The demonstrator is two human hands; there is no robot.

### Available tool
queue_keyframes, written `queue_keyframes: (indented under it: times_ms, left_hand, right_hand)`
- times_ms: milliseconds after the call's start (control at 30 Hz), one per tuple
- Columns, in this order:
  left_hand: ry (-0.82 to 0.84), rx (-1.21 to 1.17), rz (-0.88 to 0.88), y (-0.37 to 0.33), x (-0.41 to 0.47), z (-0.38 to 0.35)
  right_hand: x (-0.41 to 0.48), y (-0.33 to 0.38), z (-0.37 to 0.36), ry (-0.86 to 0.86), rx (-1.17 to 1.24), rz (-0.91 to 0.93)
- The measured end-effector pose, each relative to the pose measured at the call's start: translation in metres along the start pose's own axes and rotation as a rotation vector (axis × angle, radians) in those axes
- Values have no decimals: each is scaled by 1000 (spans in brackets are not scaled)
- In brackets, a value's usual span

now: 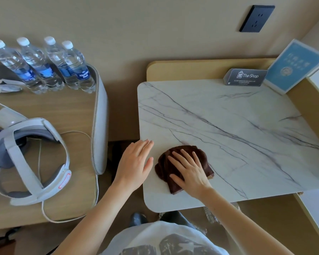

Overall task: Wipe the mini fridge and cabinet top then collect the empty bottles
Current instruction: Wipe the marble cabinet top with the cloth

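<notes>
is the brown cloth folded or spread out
Folded: the brown cloth shows layered edges beneath the flat right hand.

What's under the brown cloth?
The white marble top shows all round the brown cloth, so it lies on that. The patch beneath is covered; the right hand hides the cloth's middle.

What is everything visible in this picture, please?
Clear plastic water bottles: four, white caps, blue labels, on the wooden desk.
White padded headset: one, white and grey, same desk.
Marble-patterned cabinet top: one, white, grey-veined, centre right.
Folded brown cloth: one, brown, on the cabinet top.
Dark card sign: one, grey, top's far edge.
Blue framed notice: one, blue, far right corner.
Black wall socket: one, black, upper wall.
Left hand: one, flat at top's left edge.
Right hand: one, flat on the cloth.
</notes>
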State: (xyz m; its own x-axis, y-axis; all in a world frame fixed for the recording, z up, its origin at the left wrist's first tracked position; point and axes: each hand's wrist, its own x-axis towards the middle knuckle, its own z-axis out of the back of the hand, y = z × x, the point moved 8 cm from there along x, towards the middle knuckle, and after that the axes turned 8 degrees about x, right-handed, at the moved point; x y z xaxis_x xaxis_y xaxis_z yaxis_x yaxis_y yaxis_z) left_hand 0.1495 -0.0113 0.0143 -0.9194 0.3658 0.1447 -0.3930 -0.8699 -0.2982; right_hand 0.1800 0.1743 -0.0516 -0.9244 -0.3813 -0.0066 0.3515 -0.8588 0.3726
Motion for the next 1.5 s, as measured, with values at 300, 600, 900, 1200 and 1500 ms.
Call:
queue_keyframes:
  times_ms: [300,600,900,1200,1500]
  left_hand:
    - [64,101,103,9,17,-19]
    - [31,110,252,55,70,-15]
    - [-38,134,341,98,142,-11]
    - [-30,162,366,111,181,-16]
    - [-103,120,286,90,178,8]
  right_hand:
    - [45,-14,-23,-9,8,-133]
    - [150,-37,-15,-43,14,-150]
    - [280,-62,-1,-107,41,-117]
    - [367,-81,7,-124,65,-137]
    - [332,-77,59,-255,327,-107]
